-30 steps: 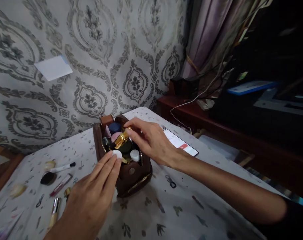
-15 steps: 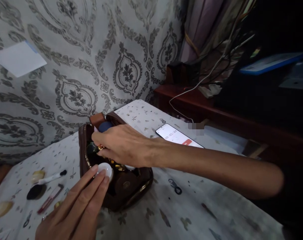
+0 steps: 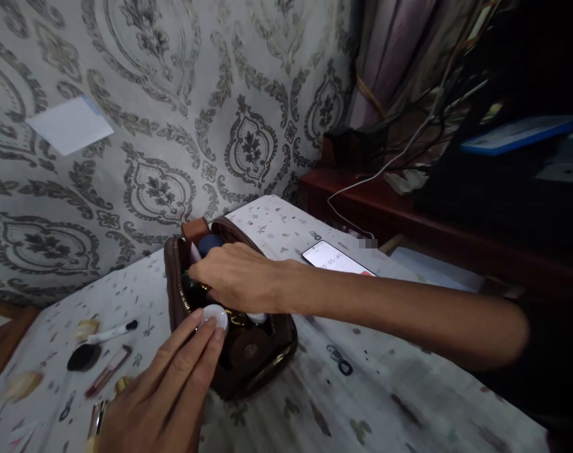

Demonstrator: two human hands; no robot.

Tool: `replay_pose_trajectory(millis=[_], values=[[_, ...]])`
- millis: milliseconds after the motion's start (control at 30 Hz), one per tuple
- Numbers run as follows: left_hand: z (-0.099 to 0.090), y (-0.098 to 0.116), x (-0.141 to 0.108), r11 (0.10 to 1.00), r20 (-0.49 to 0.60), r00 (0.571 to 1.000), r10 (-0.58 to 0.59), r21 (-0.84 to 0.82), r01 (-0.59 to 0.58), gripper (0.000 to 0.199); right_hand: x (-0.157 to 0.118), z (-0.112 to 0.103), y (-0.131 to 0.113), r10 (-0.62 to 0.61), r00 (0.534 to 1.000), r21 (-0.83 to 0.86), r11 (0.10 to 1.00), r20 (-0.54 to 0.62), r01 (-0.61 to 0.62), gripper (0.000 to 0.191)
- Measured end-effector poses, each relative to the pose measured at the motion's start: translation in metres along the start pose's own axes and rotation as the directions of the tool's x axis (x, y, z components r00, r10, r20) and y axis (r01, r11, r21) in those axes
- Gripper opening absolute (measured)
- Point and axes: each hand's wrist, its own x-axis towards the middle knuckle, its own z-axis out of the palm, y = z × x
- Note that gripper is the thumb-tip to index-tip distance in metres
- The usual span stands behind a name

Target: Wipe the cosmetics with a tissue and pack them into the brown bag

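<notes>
A brown zippered makeup bag (image 3: 249, 353) lies unzipped on the patterned cloth. Stretched along its near left edge, the fingers of my left hand (image 3: 170, 371) rest on a small white round jar (image 3: 216, 313); the thumb is hidden beneath. My right hand (image 3: 237, 274) reaches down into the bag with curled fingers, whose tips I cannot see, nor what they may hold. Beside that hand, a dark blue round item (image 3: 211, 243) shows near the bag's back. Gold-coloured and dark items lie deeper inside, partly covered by my hands.
To the left lie a makeup brush (image 3: 111, 332), a black round item (image 3: 84, 357), a lip gloss tube (image 3: 107, 371) and several small cosmetics. A phone (image 3: 334, 257) showing a timer lies behind my right forearm. The patterned wall (image 3: 173, 126) rises behind; a white cable (image 3: 362, 184) crosses the red-brown furniture.
The view has shifted slightly, so everything appears farther right. My right hand sits a little deeper in the bag, fingers curled. My left hand stays on the white jar.
</notes>
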Motion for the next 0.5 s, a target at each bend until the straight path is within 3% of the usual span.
replay_pose_trajectory(millis=[133, 500], values=[[-0.0013, 0.0017, 0.0061, 0.999, -0.025, 0.999, -0.022, 0.033, 0.023, 0.052, -0.0041, -0.0061, -0.0010, 0.035, 0.998, -0.013, 0.999, 0.046, -0.034, 0.018], [-0.0026, 0.0060, 0.0101, 0.994, -0.050, 0.998, -0.044, 0.100, 0.048, 0.049, -0.0032, -0.0063, 0.0001, 0.040, 0.999, -0.010, 0.999, 0.026, -0.040, 0.017]])
